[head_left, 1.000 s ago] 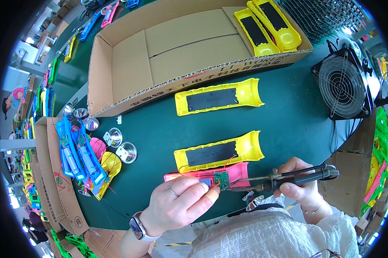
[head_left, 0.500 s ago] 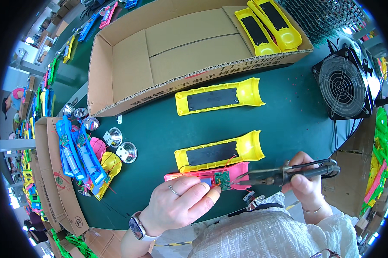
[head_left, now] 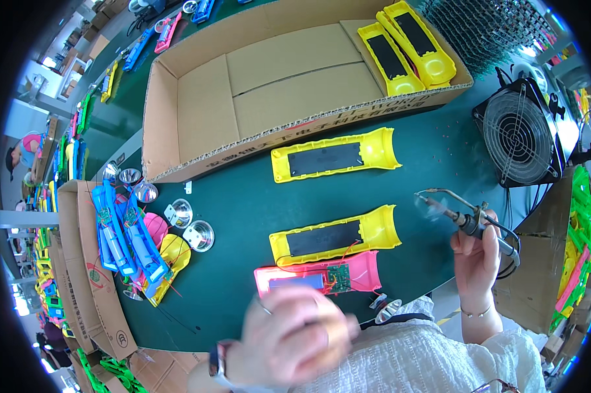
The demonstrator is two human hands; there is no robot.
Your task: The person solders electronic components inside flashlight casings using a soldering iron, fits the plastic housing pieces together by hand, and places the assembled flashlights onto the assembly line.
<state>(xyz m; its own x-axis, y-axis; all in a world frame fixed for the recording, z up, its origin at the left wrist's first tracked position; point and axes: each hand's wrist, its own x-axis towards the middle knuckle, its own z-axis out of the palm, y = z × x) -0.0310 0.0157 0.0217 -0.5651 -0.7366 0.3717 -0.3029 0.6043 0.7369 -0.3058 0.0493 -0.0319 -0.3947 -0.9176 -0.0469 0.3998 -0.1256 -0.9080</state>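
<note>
A soldering iron (head_left: 469, 223) with a curved wire-feed tube is gripped by its handle in the right hand (head_left: 477, 257), with the fingers closed around it; its tip is pointed up and to the left, held well apart from the pink flashlight housing half (head_left: 366, 271). That housing is laid open on the green table (head_left: 433, 177) near the person, and a green circuit board (head_left: 339, 278) and a blue battery cell (head_left: 297, 282) are seated in it. The left hand (head_left: 299, 333) is blurred and is seen just below the housing, overlapping its lower edge; whether the housing is touched, or anything is held there, cannot be told. A yellow housing half (head_left: 382, 229) with a black panel is placed just beyond the pink one, and a second yellow housing half (head_left: 378, 150) is set farther away, before a cardboard box (head_left: 295, 88) in which two more are stacked at the right end. A small reflector cup (head_left: 388, 311) is placed near the pink housing's lower right. At the left, blue housings (head_left: 145, 252) are heaped beside further reflector cups (head_left: 199, 236), and at the right a black fan (head_left: 519, 139) is stood.
</note>
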